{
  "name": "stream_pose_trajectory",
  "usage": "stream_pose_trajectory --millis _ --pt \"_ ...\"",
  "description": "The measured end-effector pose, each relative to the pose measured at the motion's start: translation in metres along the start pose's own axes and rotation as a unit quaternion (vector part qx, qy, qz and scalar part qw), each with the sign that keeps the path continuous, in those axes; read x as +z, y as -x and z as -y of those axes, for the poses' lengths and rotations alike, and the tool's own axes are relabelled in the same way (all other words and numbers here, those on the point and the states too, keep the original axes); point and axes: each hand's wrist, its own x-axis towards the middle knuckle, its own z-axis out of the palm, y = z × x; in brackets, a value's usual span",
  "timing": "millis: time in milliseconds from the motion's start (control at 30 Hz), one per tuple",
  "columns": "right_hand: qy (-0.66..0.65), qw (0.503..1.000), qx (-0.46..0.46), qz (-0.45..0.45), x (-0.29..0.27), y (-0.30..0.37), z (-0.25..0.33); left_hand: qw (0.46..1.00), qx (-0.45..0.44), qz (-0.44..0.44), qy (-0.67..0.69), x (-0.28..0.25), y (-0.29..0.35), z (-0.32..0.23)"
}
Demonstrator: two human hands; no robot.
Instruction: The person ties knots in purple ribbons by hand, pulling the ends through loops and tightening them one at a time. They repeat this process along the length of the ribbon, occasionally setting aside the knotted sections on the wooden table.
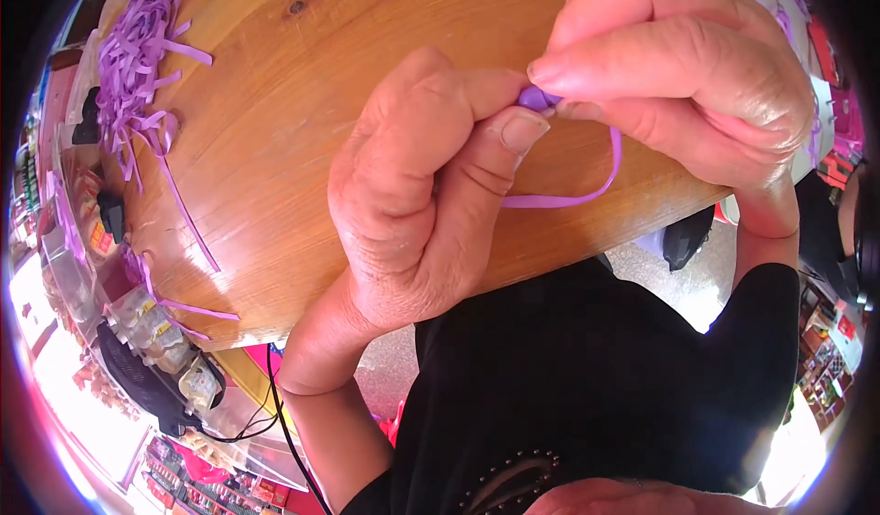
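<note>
Between my two hands, above the wooden table, is a small rounded purple piece point(534, 99); whether it is a bead or a folded bit of ribbon I cannot tell. My left hand point(431, 176) pinches it from the left with thumb and forefinger. From the right, my right hand point(683, 79) closes thumb and forefinger at the same piece, and its fingertips partly cover it. A narrow purple ribbon point(587, 199) curves down from near the right fingertips and passes behind my left hand.
A heap of purple ribbon strips point(137, 66) lies along the left edge of the wooden table point(275, 148), with loose ends trailing. Clear packets and small goods point(156, 322) crowd beyond that edge. A black cable point(275, 396) hangs below the table at the lower left.
</note>
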Motion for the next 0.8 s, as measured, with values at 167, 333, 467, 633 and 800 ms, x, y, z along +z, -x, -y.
stream_pose_trajectory --millis 167,333,467,633,800 --pt "-0.087 0.993 -0.054 -0.061 0.015 0.008 -0.020 0.998 -0.035 -0.024 0.043 0.005 0.003 -0.001" --pt "0.021 0.988 -0.143 -0.049 0.001 0.001 -0.012 0.998 0.002 -0.022 0.059 0.009 0.001 -0.001" --pt "0.025 0.991 -0.121 -0.056 0.003 0.000 -0.012 1.000 -0.005 -0.001 0.008 0.006 0.002 -0.008" --pt "0.021 0.998 -0.042 -0.050 0.008 -0.001 0.001 1.000 0.006 -0.021 0.009 0.007 0.001 -0.011" --pt "0.031 0.997 0.049 -0.051 0.006 0.003 0.021 0.999 0.040 -0.007 -0.032 0.012 -0.001 -0.020"
